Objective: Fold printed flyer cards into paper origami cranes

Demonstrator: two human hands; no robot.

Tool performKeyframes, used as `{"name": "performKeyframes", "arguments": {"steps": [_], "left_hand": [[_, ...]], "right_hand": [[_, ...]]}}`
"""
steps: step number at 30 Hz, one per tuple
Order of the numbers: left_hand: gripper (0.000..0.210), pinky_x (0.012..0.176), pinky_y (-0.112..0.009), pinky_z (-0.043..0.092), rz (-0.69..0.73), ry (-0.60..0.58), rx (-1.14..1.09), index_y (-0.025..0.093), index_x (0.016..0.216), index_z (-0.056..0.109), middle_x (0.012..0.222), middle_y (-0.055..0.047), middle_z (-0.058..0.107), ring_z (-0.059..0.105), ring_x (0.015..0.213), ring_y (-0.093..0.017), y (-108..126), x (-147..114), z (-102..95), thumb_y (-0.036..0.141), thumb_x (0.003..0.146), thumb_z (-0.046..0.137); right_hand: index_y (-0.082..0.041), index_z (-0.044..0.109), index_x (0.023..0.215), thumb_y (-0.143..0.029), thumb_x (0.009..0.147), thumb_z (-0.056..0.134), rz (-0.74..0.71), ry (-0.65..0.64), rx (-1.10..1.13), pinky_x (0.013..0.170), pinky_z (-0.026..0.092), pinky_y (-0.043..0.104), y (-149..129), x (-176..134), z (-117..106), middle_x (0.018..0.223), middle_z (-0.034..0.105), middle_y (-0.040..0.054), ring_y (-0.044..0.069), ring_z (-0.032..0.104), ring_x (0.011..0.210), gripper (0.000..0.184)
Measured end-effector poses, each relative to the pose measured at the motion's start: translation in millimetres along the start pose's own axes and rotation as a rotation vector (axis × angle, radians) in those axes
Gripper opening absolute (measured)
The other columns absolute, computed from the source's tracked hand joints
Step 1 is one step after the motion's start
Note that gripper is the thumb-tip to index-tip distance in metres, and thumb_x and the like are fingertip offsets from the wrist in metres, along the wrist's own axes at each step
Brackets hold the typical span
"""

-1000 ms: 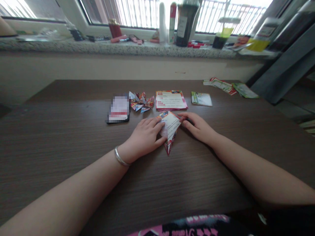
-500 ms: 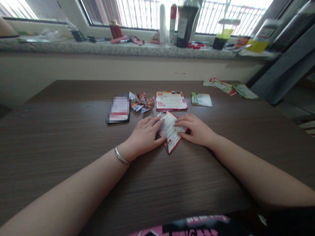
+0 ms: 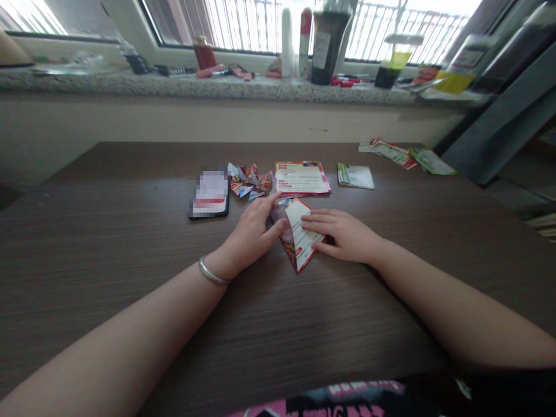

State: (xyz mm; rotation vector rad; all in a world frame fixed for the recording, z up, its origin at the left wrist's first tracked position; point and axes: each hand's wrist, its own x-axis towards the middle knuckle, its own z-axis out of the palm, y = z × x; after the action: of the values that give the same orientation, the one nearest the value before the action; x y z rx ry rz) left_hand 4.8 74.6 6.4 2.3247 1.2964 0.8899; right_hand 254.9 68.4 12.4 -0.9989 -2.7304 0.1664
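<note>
A folded sheet of printed paper (image 3: 306,248) lies on the table in front of me, its lower corner pointing towards me. Its right part shows white with text and a red border; its left part carries a coloured picture. My left hand (image 3: 249,234), with a silver bangle at the wrist, is at the paper's left edge, thumb resting on it and fingers stretched forward, apart from the thumb. From the right, my right hand (image 3: 345,234) lies with its fingers flat across the white part. The right thumb is spread from the fingers, near the paper's right edge.
Behind the paper are a stack of printed sheets (image 3: 303,178), folded paper pieces (image 3: 252,180) and a phone (image 3: 211,194). Small cards (image 3: 356,176) lie right of the stack, and more leaflets (image 3: 393,153) at the table's far right. Bottles (image 3: 328,46) stand on the windowsill (image 3: 174,87).
My left hand has slid left and slightly forward, uncovering more of the paper's picture side. My right hand has shifted a little left, its fingers reaching further over the white part.
</note>
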Motion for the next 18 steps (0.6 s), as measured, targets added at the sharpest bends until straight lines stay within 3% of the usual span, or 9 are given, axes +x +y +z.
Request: {"name": "performKeyframes", "arguments": {"steps": [4,9,14,18], "left_hand": [[0.048,0.106,-0.041,0.039,-0.032,0.101,-0.072,0.012,0.135,0.045,0.11,-0.01,0.061,0.055,0.111,-0.022,-7,3,-3.1,0.036,0.093,0.046],[0.034,0.087,-0.038,0.048,-0.033,0.024,0.04,0.016,0.12,0.059,0.093,-0.006,0.066,0.059,0.091,-0.02,-12,4,-9.5,0.034,0.094,0.047],[0.026,0.092,-0.042,0.043,0.24,-0.071,0.342,0.021,0.11,0.07,0.092,-0.007,0.066,0.057,0.095,-0.023,-11,2,-12.2,0.029,0.089,0.056],[0.03,0.095,-0.042,0.041,0.419,-0.176,0.458,0.027,0.117,0.068,0.109,-0.007,0.067,0.055,0.108,-0.025,-8,-1,-8.9,0.026,0.095,0.048]], "right_hand": [[-0.021,0.059,0.132,-0.041,0.089,0.057,0.017,0.001,-0.018,0.108,0.041,0.049,2,-1,0,0.14,0.056,0.0077,0.028,0.05,0.13,0.048],[-0.022,0.059,0.132,-0.04,0.088,0.058,0.015,-0.003,0.003,0.109,0.04,0.047,6,-2,0,0.141,0.055,0.0071,0.026,0.049,0.131,0.048],[-0.023,0.058,0.133,-0.041,0.087,0.058,0.013,-0.003,0.025,0.109,0.039,0.048,8,-2,0,0.141,0.055,0.007,0.026,0.049,0.131,0.048],[-0.022,0.059,0.131,-0.04,0.087,0.058,0.008,-0.01,0.022,0.111,0.038,0.046,9,-2,0,0.141,0.055,0.0068,0.025,0.049,0.131,0.047]]}}
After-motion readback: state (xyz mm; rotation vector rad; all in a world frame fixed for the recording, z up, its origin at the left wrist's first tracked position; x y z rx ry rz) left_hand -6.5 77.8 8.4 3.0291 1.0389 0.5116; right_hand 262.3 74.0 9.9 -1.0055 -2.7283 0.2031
